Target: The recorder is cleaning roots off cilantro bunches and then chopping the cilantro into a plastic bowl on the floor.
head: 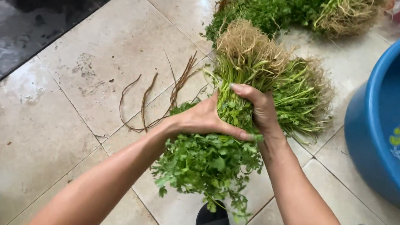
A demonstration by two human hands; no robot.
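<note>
Head view: both hands' fingers (247, 90) clasp a leafy, pale-rooted coriander bunch (227, 129).

light: soft, even daylight, pretty bright | glare: pale sheen on the wet floor tiles (93, 64), top left and top middle | shadows: weak, just a faint one under the herb bunch (215, 162) | focus: sharp mid-frame, roots and leaves crisp | blur: slight softness on forearms at the bottom edge | distortion: mild wide-angle stretch at corners

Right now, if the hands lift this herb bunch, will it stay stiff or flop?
The herb bunch probably flops: its leafy end already spreads loosely below both hands. It likely feels light, being thin stems. Its tangled roots may shed soil.
</note>
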